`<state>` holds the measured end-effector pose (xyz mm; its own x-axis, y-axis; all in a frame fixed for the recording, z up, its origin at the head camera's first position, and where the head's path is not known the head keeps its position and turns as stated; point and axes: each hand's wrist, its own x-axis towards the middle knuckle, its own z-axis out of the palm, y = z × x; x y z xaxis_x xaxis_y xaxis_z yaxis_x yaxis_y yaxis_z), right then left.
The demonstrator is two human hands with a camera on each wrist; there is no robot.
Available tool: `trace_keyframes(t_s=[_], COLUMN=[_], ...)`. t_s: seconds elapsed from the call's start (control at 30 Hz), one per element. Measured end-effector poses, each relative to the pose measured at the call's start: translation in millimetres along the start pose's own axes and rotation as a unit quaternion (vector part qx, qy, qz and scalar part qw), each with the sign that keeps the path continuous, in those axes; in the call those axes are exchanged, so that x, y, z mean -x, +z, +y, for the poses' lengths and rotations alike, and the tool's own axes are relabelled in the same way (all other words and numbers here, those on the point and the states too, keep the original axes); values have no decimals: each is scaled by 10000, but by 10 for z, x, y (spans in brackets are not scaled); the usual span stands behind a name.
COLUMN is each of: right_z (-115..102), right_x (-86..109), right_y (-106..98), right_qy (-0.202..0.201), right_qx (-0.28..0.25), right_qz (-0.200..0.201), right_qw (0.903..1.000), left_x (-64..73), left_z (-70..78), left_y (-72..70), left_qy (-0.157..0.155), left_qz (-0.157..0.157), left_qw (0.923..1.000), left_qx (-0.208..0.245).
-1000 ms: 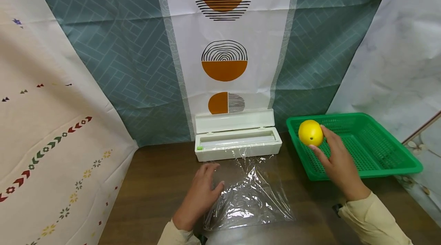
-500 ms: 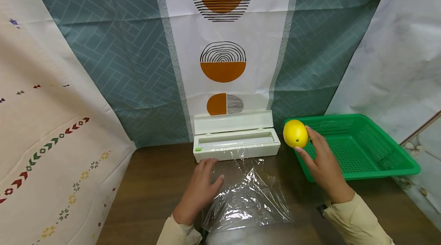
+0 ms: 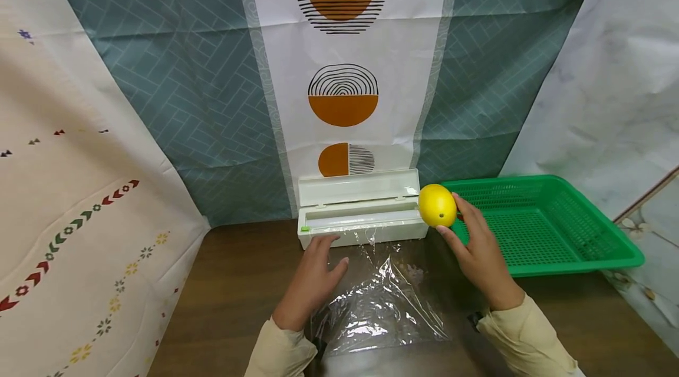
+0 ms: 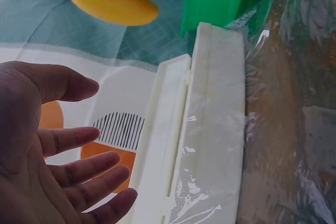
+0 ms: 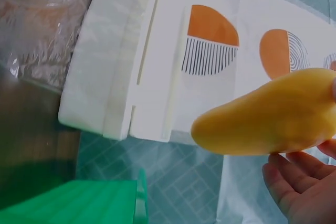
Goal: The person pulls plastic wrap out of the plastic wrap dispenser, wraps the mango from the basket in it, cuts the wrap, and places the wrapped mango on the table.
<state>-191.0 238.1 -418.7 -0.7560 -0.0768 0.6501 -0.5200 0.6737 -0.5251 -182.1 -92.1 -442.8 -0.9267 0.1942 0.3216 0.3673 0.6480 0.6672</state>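
My right hand [image 3: 481,256] holds a yellow mango [image 3: 437,205] between thumb and fingers, raised near the right end of the cling film dispenser. In the right wrist view the mango [image 5: 257,116] shows its long, tapered shape, with fingers [image 5: 299,177] under it. My left hand [image 3: 314,278] hovers over the left edge of a clear sheet of cling film [image 3: 376,315], fingers spread and loosely bent, holding nothing. That sheet runs out from the white dispenser box [image 3: 366,237], whose lid [image 3: 358,187] stands raised against the back cloth. A roll lies inside it.
A green plastic basket [image 3: 578,271] stands right of the dispenser, by the marbled side sheet [image 3: 610,88]. Patterned cloths [image 3: 212,100] hang behind and to the left. Dark wooden table [image 3: 233,294] shows around the film.
My right hand has carried the mango leftward, from over the basket's left side to the dispenser's right end. My left hand has shifted slightly forward, staying free.
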Motion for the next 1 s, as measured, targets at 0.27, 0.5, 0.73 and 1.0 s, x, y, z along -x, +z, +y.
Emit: trace_keyframes(t_s=[0.27, 0.5, 0.73, 1.0], right_z=[-58, -132, -188, -220], right_x=[-20, -23, -28, -17], right_y=[92, 201, 286, 398], right_qy=[-70, 3, 112, 438], right_qx=[-332, -455, -674, -956], right_qz=[44, -103, -148, -79], right_qw=[9994, 9989, 9976, 9944], left_x=[-138, -125, -96, -115], left_z=[1, -40, -85, -106], left_y=[15, 51, 98, 82], left_qy=[-224, -321, -357, -524], left_qz=[-80, 95, 146, 89], left_qw=[9993, 9986, 9977, 9913], left_qx=[288, 401, 554, 1201])
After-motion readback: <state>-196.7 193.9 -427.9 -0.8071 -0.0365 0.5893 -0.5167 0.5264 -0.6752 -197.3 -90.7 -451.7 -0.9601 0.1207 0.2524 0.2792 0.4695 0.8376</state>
